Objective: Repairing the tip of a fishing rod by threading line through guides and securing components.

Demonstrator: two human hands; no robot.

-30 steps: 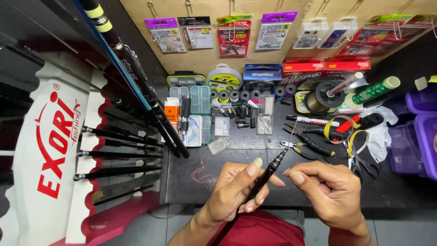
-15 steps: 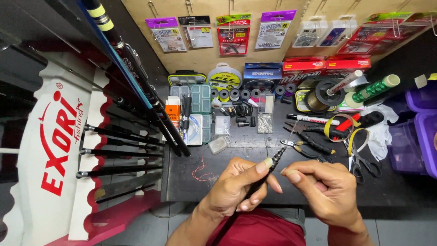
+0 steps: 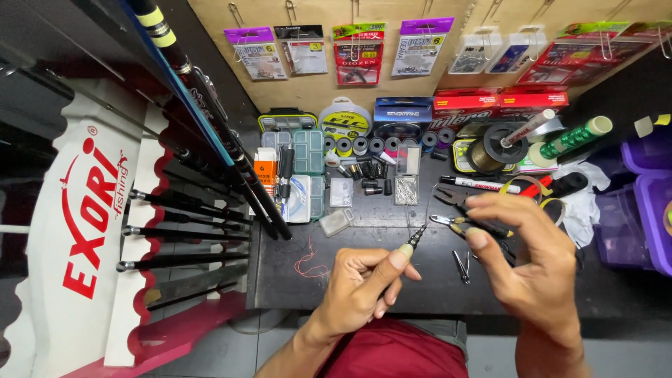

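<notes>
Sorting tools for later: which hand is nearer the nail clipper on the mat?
Right. The right hand hovers just beside the nail clipper; the left hand, holding the rod tip, sits farther left.

Black desk (image 3: 392, 280) crowded along back edge. Clear compartment box (image 3: 308, 150) beside row of small line spools (image 3: 381, 145). Red thread scrap (image 3: 310, 264) loose on desk front. Nail clippers (image 3: 462, 267) near pliers (image 3: 462, 224). Green tube (image 3: 570, 138) tilted at right, purple bins (image 3: 647, 189) beyond. Hook packets (image 3: 357, 52) hang on pegboard. Dark fishing rods (image 3: 203, 133) lean at left over red-and-white rod rack (image 3: 91, 238).
</notes>
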